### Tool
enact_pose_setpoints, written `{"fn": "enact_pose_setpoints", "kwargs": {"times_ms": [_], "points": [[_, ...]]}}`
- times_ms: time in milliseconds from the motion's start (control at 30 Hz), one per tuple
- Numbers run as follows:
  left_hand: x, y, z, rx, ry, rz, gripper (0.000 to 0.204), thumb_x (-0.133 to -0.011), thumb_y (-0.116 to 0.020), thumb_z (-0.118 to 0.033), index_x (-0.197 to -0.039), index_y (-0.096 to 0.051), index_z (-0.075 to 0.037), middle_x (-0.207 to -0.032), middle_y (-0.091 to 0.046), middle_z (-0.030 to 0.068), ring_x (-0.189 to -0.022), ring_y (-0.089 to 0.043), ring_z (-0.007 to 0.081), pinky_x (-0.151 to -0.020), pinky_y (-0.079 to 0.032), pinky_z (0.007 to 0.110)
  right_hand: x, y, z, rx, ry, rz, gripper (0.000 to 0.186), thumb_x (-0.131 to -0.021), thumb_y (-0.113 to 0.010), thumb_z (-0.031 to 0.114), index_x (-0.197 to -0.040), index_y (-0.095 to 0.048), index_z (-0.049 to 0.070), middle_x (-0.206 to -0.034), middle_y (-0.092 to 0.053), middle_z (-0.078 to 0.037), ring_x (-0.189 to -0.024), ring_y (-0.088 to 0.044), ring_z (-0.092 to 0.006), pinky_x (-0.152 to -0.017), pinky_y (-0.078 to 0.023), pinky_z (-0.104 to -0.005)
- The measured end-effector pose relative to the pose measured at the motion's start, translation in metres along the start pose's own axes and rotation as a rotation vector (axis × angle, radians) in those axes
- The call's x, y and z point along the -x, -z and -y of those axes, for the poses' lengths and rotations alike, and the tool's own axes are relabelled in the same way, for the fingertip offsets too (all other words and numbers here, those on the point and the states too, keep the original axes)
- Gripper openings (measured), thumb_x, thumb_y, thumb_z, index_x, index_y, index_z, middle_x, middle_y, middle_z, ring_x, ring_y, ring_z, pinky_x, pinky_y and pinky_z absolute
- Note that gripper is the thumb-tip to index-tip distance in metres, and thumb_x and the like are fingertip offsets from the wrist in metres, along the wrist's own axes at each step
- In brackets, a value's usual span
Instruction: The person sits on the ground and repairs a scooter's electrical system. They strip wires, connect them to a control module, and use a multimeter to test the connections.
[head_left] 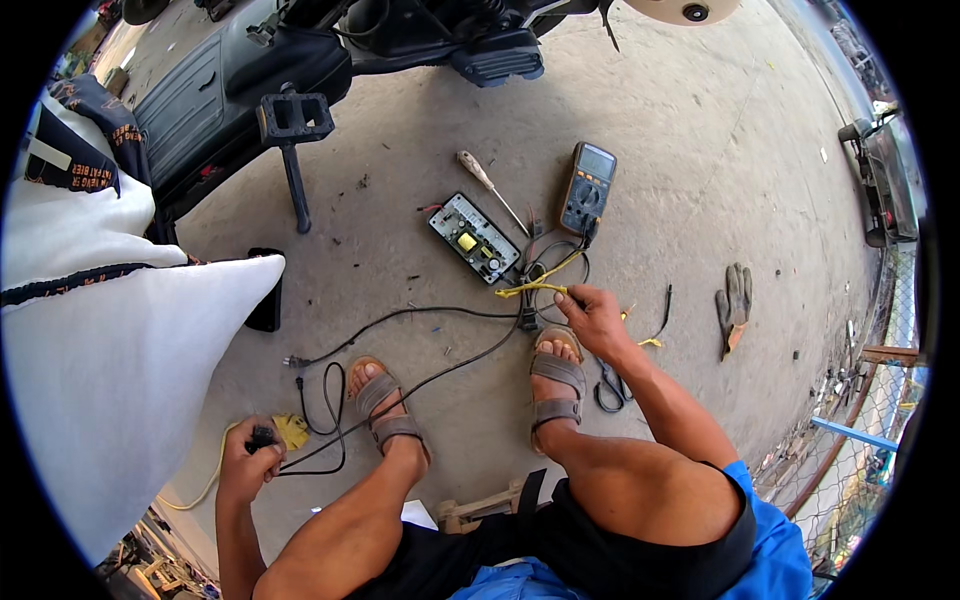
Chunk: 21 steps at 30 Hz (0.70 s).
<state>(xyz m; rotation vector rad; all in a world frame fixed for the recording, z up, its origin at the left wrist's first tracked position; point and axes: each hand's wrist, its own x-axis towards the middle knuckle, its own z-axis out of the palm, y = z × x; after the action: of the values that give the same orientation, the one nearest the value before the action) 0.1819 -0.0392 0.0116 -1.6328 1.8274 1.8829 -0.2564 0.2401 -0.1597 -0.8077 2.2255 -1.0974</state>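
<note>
My left hand (pixel 247 462) is low on the left, fingers closed around a black plug (pixel 262 437). A black cable runs from beside it toward the middle. A yellow socket (pixel 292 431) on a yellow cord lies against that hand. My right hand (pixel 597 322) pinches a yellow wire (pixel 540 287) just below an opened charger (pixel 474 238), whose circuit board shows. Beside the charger rest a multimeter (pixel 588 188) with an orange edge and a screwdriver (pixel 492 190). Scissors (pixel 612 388) lie partly hidden under my right forearm.
A motorbike (pixel 240 75) with a pedal (pixel 295 118) stands at the upper left. White cloth (pixel 110 380) hangs on the left. A grey work glove (pixel 735 308) lies to the right, near a wire fence (pixel 870 440). Another black cable's plug (pixel 293 361) lies by my left foot.
</note>
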Motion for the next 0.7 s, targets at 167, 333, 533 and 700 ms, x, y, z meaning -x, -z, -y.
{"fn": "enact_pose_setpoints", "kwargs": {"times_ms": [167, 333, 533, 700], "points": [[-0.085, -0.129, 0.012, -0.704, -0.592, 0.262, 0.027, -0.082, -0.071, -0.016, -0.102, -0.062, 0.001, -0.096, -0.068, 0.0153, -0.086, -0.066, 0.0353, -0.078, -0.053, 0.042, -0.010, -0.002, -0.007, -0.060, -0.071, -0.093, 0.036, -0.095, -0.068, 0.021, -0.075, -0.053, -0.005, -0.059, -0.038, -0.015, -0.058, -0.034, -0.0160, -0.052, -0.033, -0.0383], [-0.121, -0.190, 0.041, -0.848, -0.637, 0.306, 0.025, -0.082, -0.073, -0.016, -0.101, -0.063, -0.003, -0.103, -0.067, 0.0161, -0.094, -0.065, 0.0393, -0.079, -0.052, 0.047, -0.007, -0.001, 0.006, -0.159, -0.202, -0.088, 0.037, -0.097, -0.067, 0.023, -0.073, -0.057, -0.004, -0.056, -0.049, -0.006, -0.054, -0.044, -0.0090, -0.049, -0.037, -0.0320], [-0.122, -0.192, 0.033, -1.108, -0.805, 0.507, 0.017, -0.075, -0.068, -0.010, -0.086, -0.055, -0.007, -0.087, -0.062, 0.0107, -0.083, -0.067, 0.0339, -0.066, -0.052, 0.046, -0.012, 0.006, 0.004, -0.269, -0.257, -0.104, 0.038, -0.099, -0.065, 0.025, -0.073, -0.061, -0.002, -0.058, -0.055, 0.000, -0.053, -0.051, -0.0068, -0.047, -0.040, -0.0279], [-0.093, -0.171, 0.011, -1.179, -1.064, 0.609, 0.011, -0.078, -0.062, -0.010, -0.086, -0.056, -0.010, -0.085, -0.062, 0.0062, -0.080, -0.068, 0.0266, -0.061, -0.054, 0.041, -0.011, 0.010, 0.001, -0.290, -0.302, -0.135, 0.037, -0.099, -0.065, 0.025, -0.073, -0.061, -0.002, -0.057, -0.054, -0.001, -0.052, -0.050, -0.0070, -0.047, -0.039, -0.0289]]}}
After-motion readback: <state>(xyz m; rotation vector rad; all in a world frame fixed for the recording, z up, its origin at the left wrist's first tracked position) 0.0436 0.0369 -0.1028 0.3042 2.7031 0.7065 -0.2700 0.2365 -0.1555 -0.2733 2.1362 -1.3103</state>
